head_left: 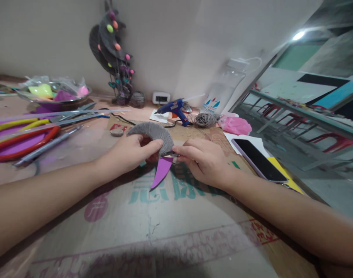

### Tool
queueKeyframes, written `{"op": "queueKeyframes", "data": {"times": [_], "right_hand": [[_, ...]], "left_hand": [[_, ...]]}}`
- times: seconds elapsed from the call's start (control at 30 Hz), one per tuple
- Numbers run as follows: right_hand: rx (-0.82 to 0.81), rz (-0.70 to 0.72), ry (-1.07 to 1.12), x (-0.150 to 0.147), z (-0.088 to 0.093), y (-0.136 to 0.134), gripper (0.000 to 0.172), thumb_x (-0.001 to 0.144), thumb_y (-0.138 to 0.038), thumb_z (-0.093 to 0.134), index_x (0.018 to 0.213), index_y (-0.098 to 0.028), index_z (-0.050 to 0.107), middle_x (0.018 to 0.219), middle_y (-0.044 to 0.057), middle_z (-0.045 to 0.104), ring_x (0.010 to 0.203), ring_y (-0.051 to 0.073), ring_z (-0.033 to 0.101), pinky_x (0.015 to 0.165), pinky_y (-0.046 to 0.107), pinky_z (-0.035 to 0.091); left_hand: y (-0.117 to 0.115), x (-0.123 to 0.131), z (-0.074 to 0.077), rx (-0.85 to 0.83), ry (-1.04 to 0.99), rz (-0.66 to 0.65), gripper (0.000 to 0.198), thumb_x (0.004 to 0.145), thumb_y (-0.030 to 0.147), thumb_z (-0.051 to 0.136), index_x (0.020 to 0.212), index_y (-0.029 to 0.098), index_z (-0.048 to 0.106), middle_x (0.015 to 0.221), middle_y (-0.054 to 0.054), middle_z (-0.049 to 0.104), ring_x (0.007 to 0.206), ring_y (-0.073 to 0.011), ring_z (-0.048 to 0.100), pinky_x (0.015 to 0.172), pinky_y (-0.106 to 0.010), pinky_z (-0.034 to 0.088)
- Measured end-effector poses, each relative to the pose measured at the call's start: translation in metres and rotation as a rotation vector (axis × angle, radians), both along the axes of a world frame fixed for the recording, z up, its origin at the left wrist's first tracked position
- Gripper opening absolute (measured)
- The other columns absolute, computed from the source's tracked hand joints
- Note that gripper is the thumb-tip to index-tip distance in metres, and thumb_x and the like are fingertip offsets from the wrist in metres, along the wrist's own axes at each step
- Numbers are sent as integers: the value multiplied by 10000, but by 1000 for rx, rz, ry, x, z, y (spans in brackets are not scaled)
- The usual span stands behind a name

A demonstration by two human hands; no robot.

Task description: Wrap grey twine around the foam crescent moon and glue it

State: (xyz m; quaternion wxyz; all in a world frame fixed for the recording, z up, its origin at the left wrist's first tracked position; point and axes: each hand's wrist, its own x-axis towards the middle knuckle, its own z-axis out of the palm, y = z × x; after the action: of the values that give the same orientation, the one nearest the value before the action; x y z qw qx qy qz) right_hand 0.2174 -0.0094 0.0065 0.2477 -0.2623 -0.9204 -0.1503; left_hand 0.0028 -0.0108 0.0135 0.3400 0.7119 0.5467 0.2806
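Two grips pinching: your left hand (130, 154) holds grey yarn moon (153, 132), right hand (203, 161) nips it above purple tip (161, 172). Likely light, bendy; hold wrapped part.

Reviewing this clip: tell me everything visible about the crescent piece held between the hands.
The crescent piece is a flat, curved, horn-like shape. Its upper arc is wrapped closely in fuzzy grey yarn, and its lower pointed tip is bare, smooth and purple, aimed down toward the person. The left hand grips the arc, thumb across its middle. The right hand pinches it where the wrapping ends. It is over the printed cardboard sheet; whether the tip touches it is unclear.
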Motion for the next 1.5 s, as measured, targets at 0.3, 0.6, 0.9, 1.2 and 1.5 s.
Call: {"op": "queueKeyframes", "data": {"times": [0.3,0.6,0.9,1.2,1.5], "right_hand": [[30,-8,-30,0,0,-1,222,911,-239,444,1006,-149,622,727,40,610,659,130,523,594,246,375],[35,-4,-35,0,0,-1,233,924,-226,405,1007,-160,613,729,37,608,661,128,509,600,247,365],[36,0,-54,1,-1,0,216,914,-202,427,1022,-155,608,731,33,612,649,123,516,586,244,361],[45,-4,-40,1,1,-2,221,918,-201,407,1017,-159,601,718,31,614,639,119,527,575,233,368],[5,-11,2,0,1,-3,198,900,-211,448,1010,-144,598,731,40,605,655,132,527,590,245,381]], "left_hand": [[1,1,0,-23,-41,14,384,770,476,488,531,192,586,564,-7,634,548,-148,560,556,-243,420],[3,2,-3,-103,-173,-24,348,765,451,505,545,193,582,557,-5,641,564,-148,587,586,-233,459],[1,3,0,-111,-161,1,357,760,455,511,533,191,589,541,-7,639,545,-149,587,574,-241,463],[3,2,-3,-118,-193,-6,342,751,454,532,553,181,589,560,-10,642,555,-149,592,583,-238,470],[1,3,-1,-89,-166,16,349,758,454,515,549,185,594,573,-15,649,566,-154,597,579,-242,461]]}}
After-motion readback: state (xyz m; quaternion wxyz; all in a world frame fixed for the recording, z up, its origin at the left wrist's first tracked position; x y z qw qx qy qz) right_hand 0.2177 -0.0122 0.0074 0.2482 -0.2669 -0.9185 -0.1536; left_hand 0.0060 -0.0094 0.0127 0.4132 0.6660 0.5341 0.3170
